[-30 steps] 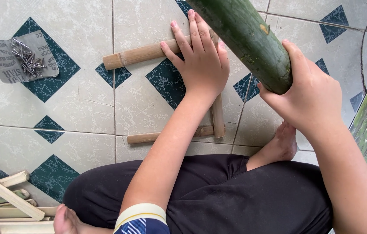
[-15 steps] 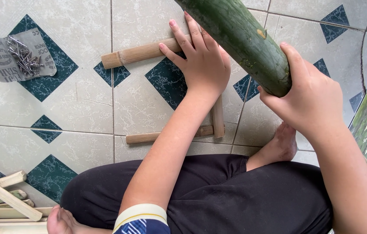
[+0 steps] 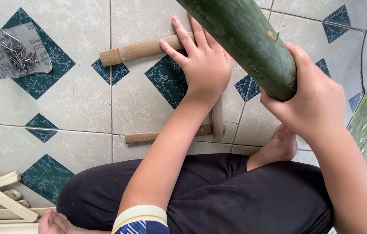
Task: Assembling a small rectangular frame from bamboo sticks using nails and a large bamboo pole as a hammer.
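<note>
Fingers (image 3: 183,41) of the left hand (image 3: 203,65) are lying spread and flat, pressing down on the upper bamboo stick (image 3: 142,50) on the tiled floor (image 3: 75,108). Right hand (image 3: 316,102) is wrapping closed around the cut end of a thick green bamboo pole (image 3: 246,37), holding it raised and angled above the sticks.

Lower bamboo stick (image 3: 144,137) is lying parallel below, with an upright crosspiece (image 3: 217,116) meeting it near its right end; the joint at the upper stick is hidden under the palm, so whether a nail is standing there cannot be told.

Judgement: the pole seems to be serving as a striker. Keeping the pinning fingertips well back from the strike point would be wise, and bringing the pole end down squarely rather than on its edge. Loose nails (image 3: 16,54) are sitting on a paper scrap (image 3: 1,65), well apart, upper left.
</note>
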